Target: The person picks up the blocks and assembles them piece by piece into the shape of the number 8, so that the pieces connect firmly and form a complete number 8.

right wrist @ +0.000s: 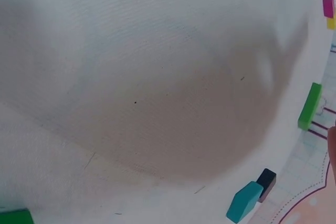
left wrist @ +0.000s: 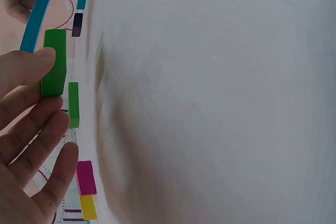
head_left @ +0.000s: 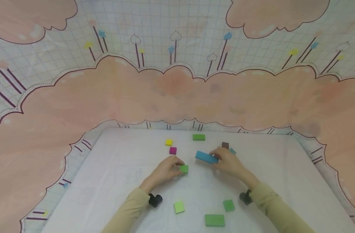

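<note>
Fingers of the left hand (head_left: 164, 170) pinch a green block (left wrist: 53, 69) against the thumb, while those of the right hand (head_left: 228, 162) grasp a blue block (head_left: 205, 157) near one end, its free end pointing toward the left fingertips. A gap separates the two held pieces in the head view. Beyond the left fingers sit a magenta block (head_left: 172, 150) and a yellow block (head_left: 169, 142); just past the right fingers are a brown block (head_left: 225, 145) and a teal block (right wrist: 244, 203). Gripped so far from its middle, the blue block could tip or twist if the pinch slackens. With the hands this close, one held block could knock the other askew, and a wide sweep of the right fingers might nudge the teal block.
</note>
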A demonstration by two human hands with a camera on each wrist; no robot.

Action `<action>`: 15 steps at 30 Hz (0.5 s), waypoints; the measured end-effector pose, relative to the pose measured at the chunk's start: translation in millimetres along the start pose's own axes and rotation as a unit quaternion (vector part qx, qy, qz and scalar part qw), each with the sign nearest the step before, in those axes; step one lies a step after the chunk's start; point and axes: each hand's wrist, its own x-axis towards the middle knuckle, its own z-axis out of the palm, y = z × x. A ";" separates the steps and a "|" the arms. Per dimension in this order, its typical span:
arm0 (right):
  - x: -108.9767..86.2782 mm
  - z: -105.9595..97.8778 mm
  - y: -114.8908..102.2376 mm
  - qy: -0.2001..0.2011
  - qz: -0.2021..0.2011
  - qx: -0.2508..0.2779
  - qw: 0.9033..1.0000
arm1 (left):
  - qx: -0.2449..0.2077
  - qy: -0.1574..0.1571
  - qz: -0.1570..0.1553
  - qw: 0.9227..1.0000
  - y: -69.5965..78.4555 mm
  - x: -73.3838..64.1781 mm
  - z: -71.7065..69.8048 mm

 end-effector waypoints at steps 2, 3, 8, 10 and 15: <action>1.8 1.4 1.2 -0.004 -0.010 -0.003 1.000 | -0.001 0.001 0.000 1.000 -0.3 0.5 0.9; 2.9 2.2 1.9 -0.006 -0.014 -0.005 1.000 | -0.002 0.001 0.000 1.000 -0.3 0.7 1.3; 7.1 6.0 2.6 -0.019 -0.018 -0.017 1.000 | -0.002 0.000 -0.003 1.000 -0.9 2.2 3.4; 8.0 7.1 1.9 -0.025 -0.015 -0.017 0.999 | -0.004 -0.002 -0.004 1.000 -0.8 2.8 3.9; 9.5 10.3 -0.6 -0.032 -0.014 -0.018 0.999 | -0.009 -0.005 -0.007 1.000 0.0 4.1 4.8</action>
